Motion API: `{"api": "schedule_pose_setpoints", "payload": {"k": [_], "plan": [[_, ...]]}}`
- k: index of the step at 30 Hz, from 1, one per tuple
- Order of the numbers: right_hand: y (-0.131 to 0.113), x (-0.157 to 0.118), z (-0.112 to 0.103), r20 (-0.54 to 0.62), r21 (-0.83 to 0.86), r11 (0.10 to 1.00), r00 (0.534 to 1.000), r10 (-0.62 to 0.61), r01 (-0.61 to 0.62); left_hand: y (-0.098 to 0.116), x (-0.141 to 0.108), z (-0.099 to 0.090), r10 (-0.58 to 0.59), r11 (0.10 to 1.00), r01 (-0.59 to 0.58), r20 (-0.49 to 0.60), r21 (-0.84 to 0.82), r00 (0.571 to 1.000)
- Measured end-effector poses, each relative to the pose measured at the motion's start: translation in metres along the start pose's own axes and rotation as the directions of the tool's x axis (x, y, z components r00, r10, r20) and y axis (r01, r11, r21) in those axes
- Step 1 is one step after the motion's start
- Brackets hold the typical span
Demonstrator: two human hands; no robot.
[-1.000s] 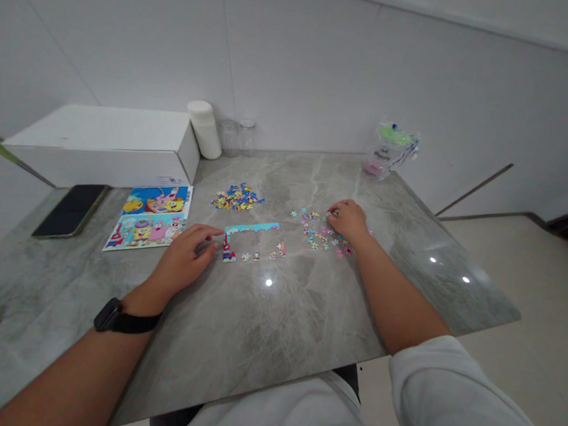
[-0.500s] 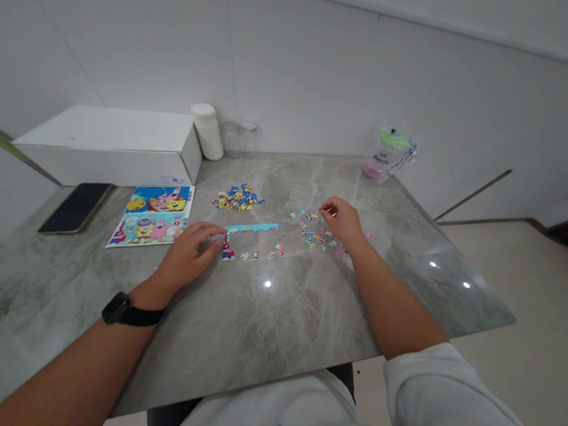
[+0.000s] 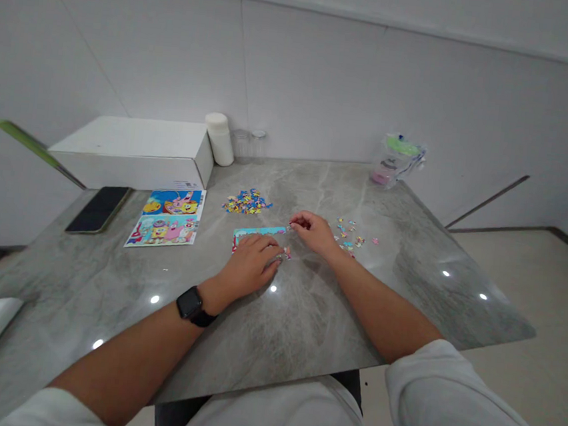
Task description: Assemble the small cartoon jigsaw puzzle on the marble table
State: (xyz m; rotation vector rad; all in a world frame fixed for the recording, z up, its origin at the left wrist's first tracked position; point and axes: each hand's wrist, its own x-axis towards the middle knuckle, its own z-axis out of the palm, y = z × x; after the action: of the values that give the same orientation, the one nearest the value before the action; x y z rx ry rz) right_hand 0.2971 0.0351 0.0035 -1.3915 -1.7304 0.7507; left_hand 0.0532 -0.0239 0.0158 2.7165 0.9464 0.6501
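A partly joined jigsaw puzzle (image 3: pixel 261 230) lies mid-table, its light-blue top strip showing and a red part at its left corner. Over its lower part rests my left hand (image 3: pixel 251 263), fingers stretched out and palm down, hiding much of it. A few pinkish pieces (image 3: pixel 287 253) show past those fingertips. At the right end of the blue strip, my right hand (image 3: pixel 313 233) pinches a small puzzle piece (image 3: pixel 289 227) between thumb and fingers. Loose pastel puzzle pieces (image 3: pixel 350 234) are scattered to the right, partly behind that hand.
A heap of blue and yellow pieces (image 3: pixel 247 201) lies behind the puzzle. Left are a cartoon picture sheet (image 3: pixel 173 220) and a phone (image 3: pixel 98 210). Along the wall stand a white box (image 3: pixel 135 138), a white bottle (image 3: pixel 219 141), glasses (image 3: pixel 257 146) and a plastic bag (image 3: pixel 394 163).
My right hand has moved left from the loose pieces to the end of the blue strip. My left hand has shifted right, from beside the puzzle to over it. The view has shifted slightly.
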Motion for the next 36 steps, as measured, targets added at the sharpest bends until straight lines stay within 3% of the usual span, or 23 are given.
{"api": "schedule_pose_setpoints", "payload": {"k": [4,14,19,36], "plan": [[0.000,-0.011,0.002,0.027,-0.142,0.988,0.998,-0.053,0.056,0.004,-0.005,0.005,0.054,0.998,-0.055,0.027,0.037,0.998],[-0.007,-0.016,0.005,0.125,-0.282,0.947,0.984,-0.126,0.157,0.005,-0.006,0.003,0.146,0.989,-0.143,0.143,-0.028,0.979],[-0.009,-0.018,0.002,0.168,-0.303,0.929,0.972,-0.166,0.211,0.005,-0.006,0.003,0.160,0.987,-0.153,0.162,-0.054,0.974],[-0.006,-0.018,0.004,0.201,-0.319,0.926,0.969,-0.144,0.204,0.001,-0.006,0.008,0.169,0.985,-0.162,0.149,-0.063,0.974]]}}
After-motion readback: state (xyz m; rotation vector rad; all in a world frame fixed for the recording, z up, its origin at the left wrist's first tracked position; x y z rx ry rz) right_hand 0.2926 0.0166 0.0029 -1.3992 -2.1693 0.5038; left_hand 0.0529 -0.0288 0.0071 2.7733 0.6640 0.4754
